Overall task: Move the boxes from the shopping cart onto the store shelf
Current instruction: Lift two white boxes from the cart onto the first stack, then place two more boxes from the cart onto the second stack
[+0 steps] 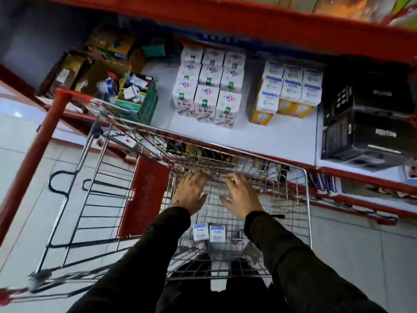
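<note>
Two small white-and-blue cardboard boxes (208, 232) left in wire shopping cart (308, 199), lower centre. Likely light, crushable; take by side faces. Left hand (191, 192) and right hand (240, 194) spread, empty.

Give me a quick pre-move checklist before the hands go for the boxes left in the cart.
1. Both hands free: ok. The left hand and right hand are open, fingers spread, holding nothing.
2. Boxes left to pick: ok. Two blue-and-white boxes stand side by side on the cart floor, below the wrists.
3. Hands over the boxes: not ok. They hover nearer the cart's far end.
4. Matching stock located: ok. Blue-and-white boxes on the shelf.
5. Shelf space: ok. Bare shelf in front of that stack.
6. More boxes hidden under the arms: cannot tell.
</note>
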{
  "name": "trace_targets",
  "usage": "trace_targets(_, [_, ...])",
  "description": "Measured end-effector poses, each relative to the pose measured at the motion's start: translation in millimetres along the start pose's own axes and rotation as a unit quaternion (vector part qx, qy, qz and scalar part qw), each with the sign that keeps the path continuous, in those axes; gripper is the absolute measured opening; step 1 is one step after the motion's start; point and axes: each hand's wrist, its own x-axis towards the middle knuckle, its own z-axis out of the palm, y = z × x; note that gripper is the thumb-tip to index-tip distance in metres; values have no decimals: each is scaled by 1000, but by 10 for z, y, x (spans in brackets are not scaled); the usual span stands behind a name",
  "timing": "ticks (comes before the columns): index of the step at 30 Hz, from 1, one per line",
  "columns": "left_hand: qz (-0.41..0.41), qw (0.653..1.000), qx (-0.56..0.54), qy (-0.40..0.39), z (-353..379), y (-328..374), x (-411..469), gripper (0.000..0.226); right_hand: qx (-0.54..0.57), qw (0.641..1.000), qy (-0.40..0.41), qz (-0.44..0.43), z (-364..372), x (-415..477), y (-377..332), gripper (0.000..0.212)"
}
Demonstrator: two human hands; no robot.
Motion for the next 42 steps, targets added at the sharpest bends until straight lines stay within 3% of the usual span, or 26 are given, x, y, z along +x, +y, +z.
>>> trace_targets(7, [-28,964,33,-263,950,-146,-198,86,-31,975,-221,9,900,-173,90,75])
trace_targets(11, [-50,945,20,-323,1393,-111,-249,92,-55,963,-263,22,1294,-191,96,51])
trace_targets(14, [-64,938,-11,-339,1551,-71,-262,90,-56,960,-272,26,1459,-202,105,45])
trace_targets(21, [-71,964,-22,-255,1337,30,-243,73,2,976,-211,44,1288,-292,192,61])
trace_targets(30, [-29,990,-16,-136,374,447,-155,64,21,992,-115,51,218,-551,331,80])
trace_targets(42, [67,997,-18,39,-687,1351,242,53,5,998,61,21,-1118,-774,788,72])
